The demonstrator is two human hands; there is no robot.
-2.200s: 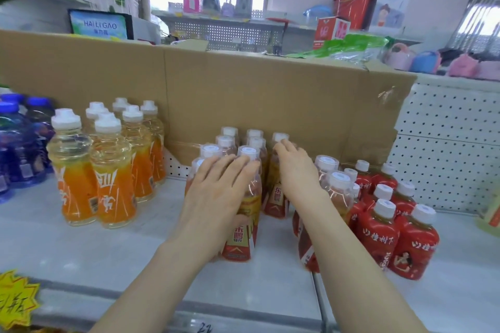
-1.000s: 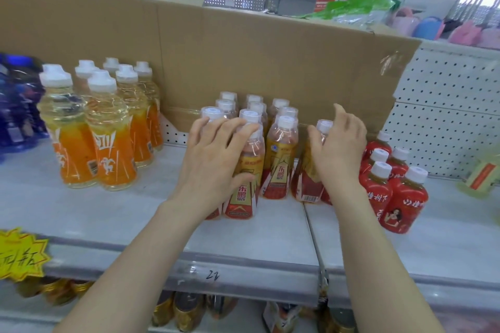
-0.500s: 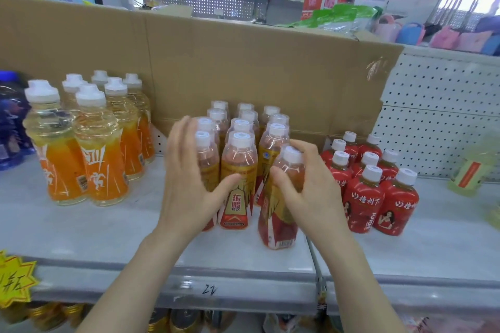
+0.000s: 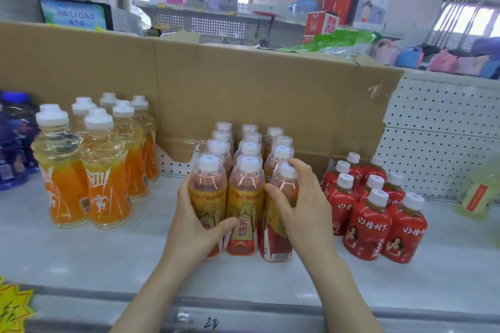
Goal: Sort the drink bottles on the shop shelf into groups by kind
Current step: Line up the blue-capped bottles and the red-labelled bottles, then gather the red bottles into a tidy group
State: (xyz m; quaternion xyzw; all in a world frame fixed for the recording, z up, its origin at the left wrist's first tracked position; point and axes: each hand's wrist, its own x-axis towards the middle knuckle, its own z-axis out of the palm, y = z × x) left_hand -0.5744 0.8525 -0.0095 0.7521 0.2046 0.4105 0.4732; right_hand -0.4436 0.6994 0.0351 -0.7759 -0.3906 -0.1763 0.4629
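Blue bottles (image 4: 14,143) sit blurred, cropped at left.

Screen (image 4: 74,15) reads HAI LI GAO; middle front bottle (image 4: 244,205) 东鹏; shelf edge (image 4: 243,316) 22.

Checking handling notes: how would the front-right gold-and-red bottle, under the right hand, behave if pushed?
The front-right gold-and-red bottle looks filled nearly to the top, so it is probably heavy for its size. Tall on a narrow base and seemingly leaning, it may tip if pushed high. Its glossy surface might slip in the grip of the right hand.
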